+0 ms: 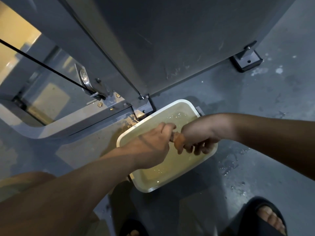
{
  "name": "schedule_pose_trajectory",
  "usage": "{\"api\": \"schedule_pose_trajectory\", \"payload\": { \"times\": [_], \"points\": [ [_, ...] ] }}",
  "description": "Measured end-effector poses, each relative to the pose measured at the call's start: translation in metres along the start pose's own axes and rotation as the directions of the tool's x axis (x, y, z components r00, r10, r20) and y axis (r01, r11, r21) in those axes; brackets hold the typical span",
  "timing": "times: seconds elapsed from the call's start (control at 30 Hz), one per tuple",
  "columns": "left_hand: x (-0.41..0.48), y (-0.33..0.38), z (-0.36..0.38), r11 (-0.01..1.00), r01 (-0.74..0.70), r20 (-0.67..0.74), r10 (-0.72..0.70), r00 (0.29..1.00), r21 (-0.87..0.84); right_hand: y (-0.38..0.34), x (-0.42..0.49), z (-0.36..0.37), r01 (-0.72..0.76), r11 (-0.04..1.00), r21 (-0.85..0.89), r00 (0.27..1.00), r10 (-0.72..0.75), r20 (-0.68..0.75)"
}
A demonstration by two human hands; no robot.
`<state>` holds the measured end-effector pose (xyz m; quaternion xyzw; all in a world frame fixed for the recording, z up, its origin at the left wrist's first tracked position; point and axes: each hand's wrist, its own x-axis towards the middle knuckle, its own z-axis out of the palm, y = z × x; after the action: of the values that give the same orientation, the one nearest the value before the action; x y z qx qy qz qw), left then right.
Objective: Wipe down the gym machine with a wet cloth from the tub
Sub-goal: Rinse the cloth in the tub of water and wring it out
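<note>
Lower centre, the tub [148, 189] is smooth, glossy white plastic. The orange cloth [179, 140] looks soaked and soft. Up top, the machine [170, 40] is matt grey painted metal, scuffed, and its pulley [84, 77] gleams bare. The smooth grey floor [255, 103] glistens wet.

The left forearm [81, 181] reaches in from lower left, the right forearm [272, 133] from the right. The left hand [151, 145], back up, grips one end of a cloth [179, 141]. The right hand [202, 133], wrist bent down, grips the other.
</note>
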<state>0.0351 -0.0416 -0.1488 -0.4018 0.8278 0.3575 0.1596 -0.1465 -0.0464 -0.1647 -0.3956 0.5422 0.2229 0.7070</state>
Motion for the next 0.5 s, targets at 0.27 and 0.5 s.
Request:
{"api": "schedule_pose_trajectory", "payload": {
  "times": [0.27,0.5],
  "points": [
    [-0.001,0.006,-0.009,0.956,0.169,-0.081,-0.154,0.985,0.238,-0.014,-0.005,0.012,0.185,0.927,-0.326,0.935,-0.269,-0.233],
    [-0.004,0.016,-0.011,0.915,0.390,-0.006,-0.392,0.920,0.106,-0.016,-0.001,0.025,0.035,0.440,-0.897,0.568,-0.748,-0.344]
  ]
}}
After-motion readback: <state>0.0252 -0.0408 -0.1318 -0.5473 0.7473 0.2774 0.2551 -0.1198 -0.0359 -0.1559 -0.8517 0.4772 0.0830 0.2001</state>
